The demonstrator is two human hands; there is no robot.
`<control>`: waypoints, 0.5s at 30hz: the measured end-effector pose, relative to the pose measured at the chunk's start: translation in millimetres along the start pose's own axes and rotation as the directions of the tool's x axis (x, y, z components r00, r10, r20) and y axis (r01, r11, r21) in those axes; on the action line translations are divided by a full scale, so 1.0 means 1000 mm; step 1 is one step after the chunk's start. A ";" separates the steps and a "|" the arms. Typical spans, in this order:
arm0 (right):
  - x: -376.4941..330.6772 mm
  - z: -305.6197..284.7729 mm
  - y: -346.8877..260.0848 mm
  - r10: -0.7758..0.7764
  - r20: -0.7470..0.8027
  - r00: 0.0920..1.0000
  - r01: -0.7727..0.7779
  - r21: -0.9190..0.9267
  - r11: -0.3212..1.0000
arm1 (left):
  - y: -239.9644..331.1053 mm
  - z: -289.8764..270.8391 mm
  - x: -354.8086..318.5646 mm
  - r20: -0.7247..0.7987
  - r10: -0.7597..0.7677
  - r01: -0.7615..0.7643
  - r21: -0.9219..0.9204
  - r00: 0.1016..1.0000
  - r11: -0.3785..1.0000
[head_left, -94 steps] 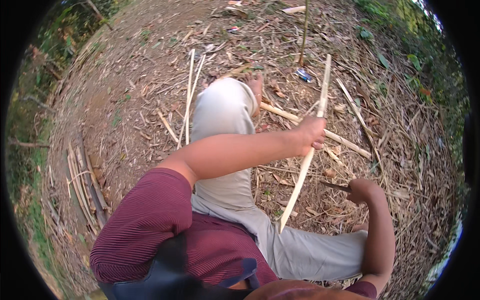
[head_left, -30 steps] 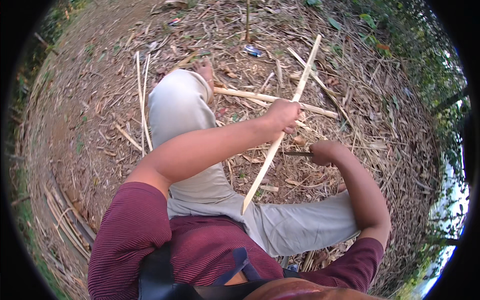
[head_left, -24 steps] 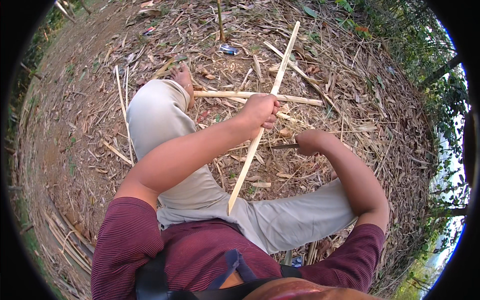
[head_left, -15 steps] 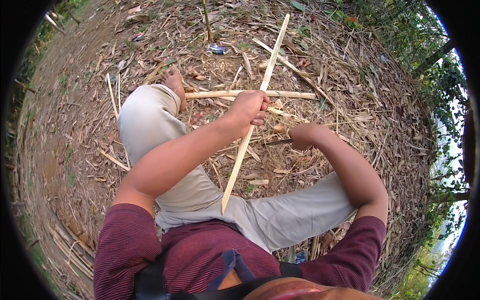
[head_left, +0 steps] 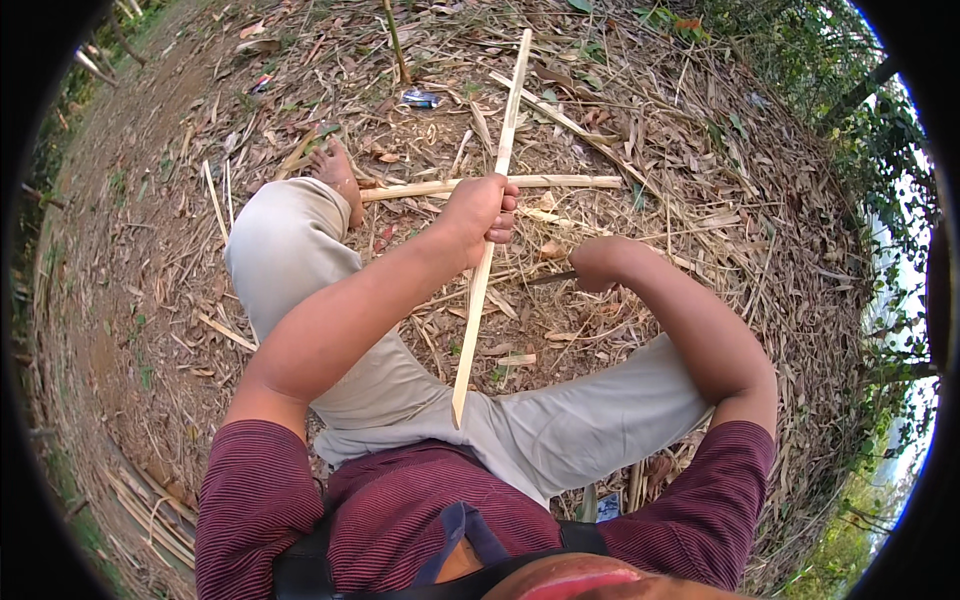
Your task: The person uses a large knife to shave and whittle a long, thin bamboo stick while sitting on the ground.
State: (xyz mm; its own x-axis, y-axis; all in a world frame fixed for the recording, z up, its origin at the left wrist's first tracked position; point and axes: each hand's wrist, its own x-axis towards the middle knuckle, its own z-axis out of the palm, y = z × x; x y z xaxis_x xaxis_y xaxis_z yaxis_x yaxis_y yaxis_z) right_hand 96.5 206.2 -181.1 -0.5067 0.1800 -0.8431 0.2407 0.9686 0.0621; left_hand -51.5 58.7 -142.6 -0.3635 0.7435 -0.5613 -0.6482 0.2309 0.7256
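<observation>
My left hand [head_left: 480, 215] is closed around the middle of a long pale strip of split wood or bamboo [head_left: 475, 330]. The strip slants across my front, its upper end pointing away and its lower, pointed end over my lap. Further right, my right hand [head_left: 600, 262] is closed on a knife [head_left: 553, 278], with its dark blade sticking out to the left, apart from the strip. The handle is hidden in the fist. Beneath the held strip, a second pale strip [head_left: 570, 182] lies crosswise on the ground, one end by my bare foot [head_left: 337, 172].
Dry leaves and shavings [head_left: 650, 310] litter the ground. Another pale strip [head_left: 575, 130] lies at the far right of centre. A thin upright stick [head_left: 395, 45] and a crumpled blue wrapper [head_left: 420, 99] are farther off. Several long strips [head_left: 150, 515] lie at the lower left.
The held strip and my left hand have shifted slightly left, and the strip stands a little more upright in view. My right hand has moved slightly left and up, still gripping the knife.
</observation>
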 end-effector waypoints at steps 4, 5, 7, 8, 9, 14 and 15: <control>-0.009 -0.005 -0.006 0.003 -0.016 1.000 -0.003 -0.022 1.000 | -0.007 -0.012 0.016 -0.003 -0.111 0.111 -0.014 0.994 0.994; -0.008 -0.006 -0.006 -0.002 -0.017 1.000 0.001 -0.035 0.999 | -0.012 -0.014 0.020 -0.015 -0.137 0.136 -0.009 0.991 0.991; -0.007 -0.004 -0.005 -0.003 -0.006 1.000 0.002 -0.006 1.000 | -0.024 -0.017 0.026 -0.040 -0.180 0.180 -0.003 0.983 0.984; -0.008 -0.002 -0.004 0.000 -0.017 1.000 0.000 0.016 1.000 | -0.028 -0.018 0.029 -0.035 -0.216 0.217 0.015 0.976 0.976; -0.009 -0.001 -0.003 0.002 -0.029 1.000 -0.001 0.037 0.999 | -0.031 -0.019 0.034 -0.039 -0.214 0.216 0.046 0.976 0.975; -0.009 -0.001 -0.005 -0.041 -0.036 0.999 0.041 -0.016 0.999 | -0.035 -0.017 0.039 -0.058 -0.205 0.211 0.144 0.977 0.967; -0.008 -0.001 -0.004 -0.041 -0.033 0.999 0.041 -0.022 0.999 | -0.035 -0.016 0.038 -0.058 -0.200 0.206 0.151 0.978 0.967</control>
State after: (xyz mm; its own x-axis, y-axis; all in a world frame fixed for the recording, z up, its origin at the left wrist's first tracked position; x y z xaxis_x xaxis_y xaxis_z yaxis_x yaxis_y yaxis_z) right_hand 98.5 200.7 -173.7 -0.5433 0.1454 -0.8269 0.2017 0.9786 0.0396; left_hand -53.3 68.8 -196.1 -0.2649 0.6449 -0.7169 -0.6006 0.4713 0.6459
